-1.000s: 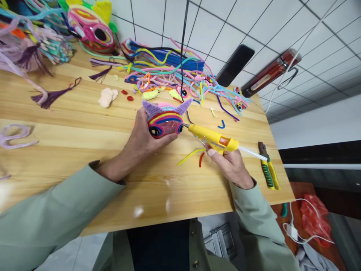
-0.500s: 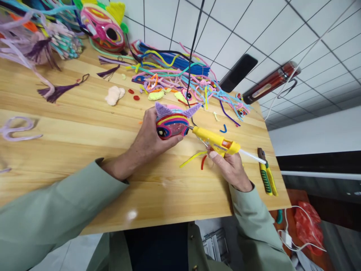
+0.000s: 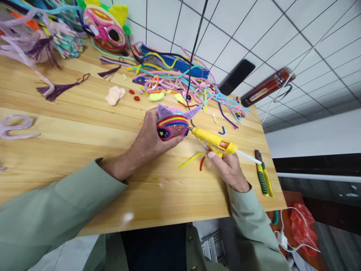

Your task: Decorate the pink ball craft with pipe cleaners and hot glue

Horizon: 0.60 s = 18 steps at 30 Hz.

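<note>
My left hand [image 3: 148, 137] is closed round a small animal head [image 3: 174, 124] made of coloured pipe cleaners, with purple ears, dark eyes and a clear, shiny patch between the eyes. In my right hand [image 3: 227, 165] is a yellow hot glue gun [image 3: 214, 141], a clear glue stick [image 3: 249, 156] jutting from its back. The gun's metal nozzle points left and meets the head's front near the right eye; whether it touches cannot be made out. Below the gun lie a yellow pipe cleaner piece [image 3: 191, 160] and a red piece [image 3: 202, 163].
Pipe cleaners [image 3: 175, 62] are heaped along the tiled wall, with a larger finished head [image 3: 105, 28] at the back left. A phone [image 3: 237, 77] and a red flask [image 3: 267, 86] stand at the back right. Pliers [image 3: 263, 175] lie near the right edge. A black cord [image 3: 194, 49] hangs behind the head.
The view has shifted slightly, so the things on the right sit a little further left. Both hands keep their hold, and the nozzle stays at the head's front.
</note>
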Each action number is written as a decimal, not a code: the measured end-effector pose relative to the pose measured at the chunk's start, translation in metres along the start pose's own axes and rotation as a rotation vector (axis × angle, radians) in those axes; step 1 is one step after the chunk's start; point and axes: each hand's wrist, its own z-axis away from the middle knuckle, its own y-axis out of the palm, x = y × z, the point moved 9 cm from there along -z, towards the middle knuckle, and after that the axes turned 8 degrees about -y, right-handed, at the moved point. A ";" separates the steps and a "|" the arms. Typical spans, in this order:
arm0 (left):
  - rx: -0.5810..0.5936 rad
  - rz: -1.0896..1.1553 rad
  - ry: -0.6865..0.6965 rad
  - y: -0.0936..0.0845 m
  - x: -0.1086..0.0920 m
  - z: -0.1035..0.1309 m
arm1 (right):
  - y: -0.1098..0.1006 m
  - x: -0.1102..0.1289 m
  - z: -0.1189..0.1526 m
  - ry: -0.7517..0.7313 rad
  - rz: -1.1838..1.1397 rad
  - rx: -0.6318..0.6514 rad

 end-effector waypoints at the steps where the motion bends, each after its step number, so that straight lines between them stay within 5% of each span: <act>1: 0.000 0.002 0.001 0.000 0.000 0.000 | 0.000 0.000 0.000 0.001 0.001 0.001; 18: -0.005 0.001 0.028 0.001 -0.002 0.000 | -0.002 0.002 -0.001 -0.004 0.038 0.013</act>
